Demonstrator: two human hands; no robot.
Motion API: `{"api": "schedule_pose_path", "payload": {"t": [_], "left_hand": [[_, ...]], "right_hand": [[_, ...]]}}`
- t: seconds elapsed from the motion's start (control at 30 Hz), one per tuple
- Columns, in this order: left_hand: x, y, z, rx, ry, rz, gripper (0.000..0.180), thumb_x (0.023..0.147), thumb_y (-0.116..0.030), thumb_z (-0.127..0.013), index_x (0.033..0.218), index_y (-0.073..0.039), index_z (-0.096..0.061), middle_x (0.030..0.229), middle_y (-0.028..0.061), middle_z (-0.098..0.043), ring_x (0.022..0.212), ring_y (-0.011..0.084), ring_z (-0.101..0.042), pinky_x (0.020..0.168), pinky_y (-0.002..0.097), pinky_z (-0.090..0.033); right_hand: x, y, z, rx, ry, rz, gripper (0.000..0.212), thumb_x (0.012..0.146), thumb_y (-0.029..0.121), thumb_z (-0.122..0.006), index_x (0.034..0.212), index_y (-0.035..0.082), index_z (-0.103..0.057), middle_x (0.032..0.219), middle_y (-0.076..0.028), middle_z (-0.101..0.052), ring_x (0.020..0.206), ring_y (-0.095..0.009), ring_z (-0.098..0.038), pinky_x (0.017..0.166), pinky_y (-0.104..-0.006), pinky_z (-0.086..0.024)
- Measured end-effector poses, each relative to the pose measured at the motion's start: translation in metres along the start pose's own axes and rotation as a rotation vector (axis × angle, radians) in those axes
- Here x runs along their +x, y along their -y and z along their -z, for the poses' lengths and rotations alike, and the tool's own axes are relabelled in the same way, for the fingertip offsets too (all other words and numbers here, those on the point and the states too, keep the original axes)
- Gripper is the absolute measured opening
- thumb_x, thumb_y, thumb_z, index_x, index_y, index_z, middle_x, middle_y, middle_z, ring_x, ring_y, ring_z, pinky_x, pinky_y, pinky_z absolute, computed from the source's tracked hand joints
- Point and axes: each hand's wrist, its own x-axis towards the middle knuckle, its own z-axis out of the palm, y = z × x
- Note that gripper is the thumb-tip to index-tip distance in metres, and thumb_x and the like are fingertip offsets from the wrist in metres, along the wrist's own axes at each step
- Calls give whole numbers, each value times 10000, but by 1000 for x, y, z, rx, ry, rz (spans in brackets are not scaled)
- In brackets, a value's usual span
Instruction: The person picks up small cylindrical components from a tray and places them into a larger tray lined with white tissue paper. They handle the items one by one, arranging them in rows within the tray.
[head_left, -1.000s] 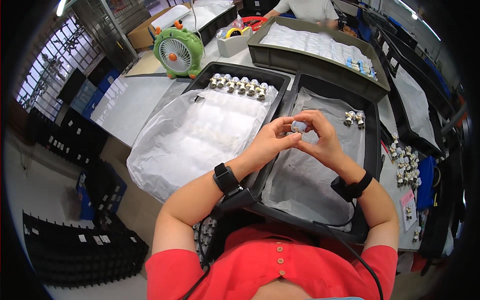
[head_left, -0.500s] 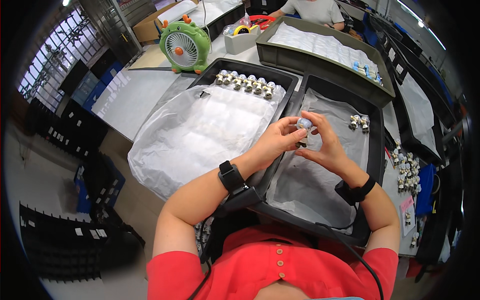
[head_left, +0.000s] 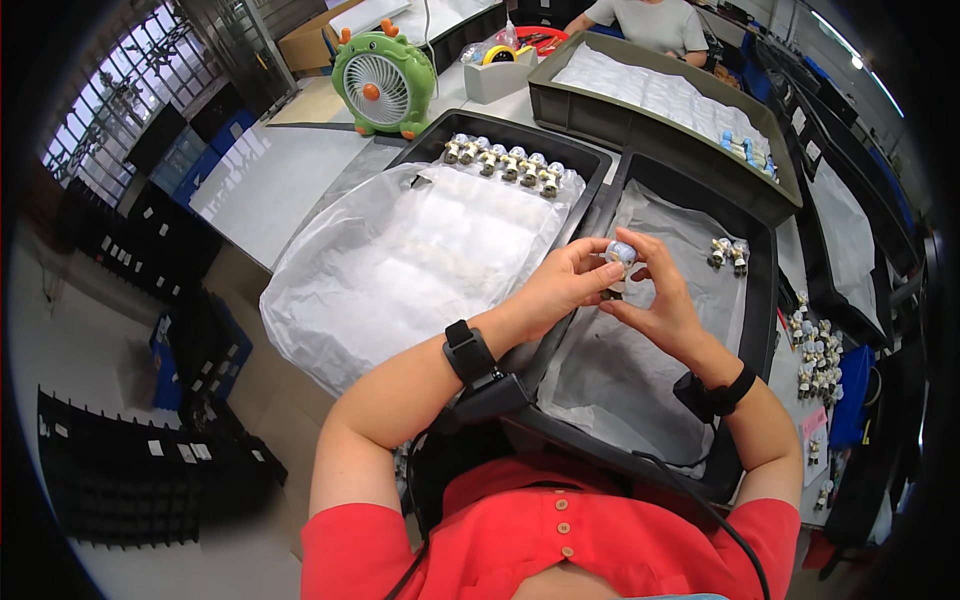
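Observation:
A small figurine (head_left: 621, 254) with a pale blue head and dark base stands upright between my two hands. My left hand (head_left: 562, 285) grips it from the left with thumb and fingers. My right hand (head_left: 662, 295) closes on it from the right, fingertips at its head and thumb near its base. Below them is a black tray (head_left: 765, 300) lined with thin white sheet; two similar figurines (head_left: 728, 255) stand in its far right part. To the left, another black tray (head_left: 598, 160) holds a row of several such figurines (head_left: 505, 165) on white padding.
A green frog-like fan (head_left: 385, 80) and a grey holder with tape (head_left: 498, 78) stand at the back. Behind the right tray sits a large olive bin (head_left: 640, 125); a person (head_left: 655, 28) is beyond it. More figurines (head_left: 820, 360) crowd the table at right, by a blue bin (head_left: 853, 390).
The view has shifted slightly, so everything sits a little further right. Both hands still hold the figurine, with only a slight change in the fingers.

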Motion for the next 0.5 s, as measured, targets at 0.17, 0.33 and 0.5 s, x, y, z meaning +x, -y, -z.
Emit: {"api": "schedule_pose_path", "payload": {"t": [0.17, 0.33, 0.5], "left_hand": [[-1, -3, -2, -13, 6, 5, 433, 898, -245, -582, 1246, -33, -438, 1120, 61, -548, 995, 139, -560, 826, 302, -500], [-1, -2, -1, 12, 2, 7, 427, 898, -247, -581, 1241, -33, -442, 1110, 59, -550, 986, 134, -562, 822, 294, -500], [0, 0, -1, 28, -3, 5, 423, 900, -248, -579, 1237, -30, -446, 1098, 59, -550, 982, 125, -555, 818, 274, -492]], "right_hand": [[-1, 0, -1, 15, -12, -19, 761, 610, 63, -776, 1290, 87, -436, 1197, -93, -481, 966, -189, -521, 751, -294, -469], [-1, 0, -2, -4, -23, -6, 761, 605, 62, -780, 1285, 87, -440, 1195, -92, -484, 954, -185, -526, 743, -292, -471], [-3, -4, -2, -8, -17, -9, 777, 600, 52, -786, 1293, 93, -434, 1202, -85, -480, 965, -180, -519, 744, -288, -469]]}}
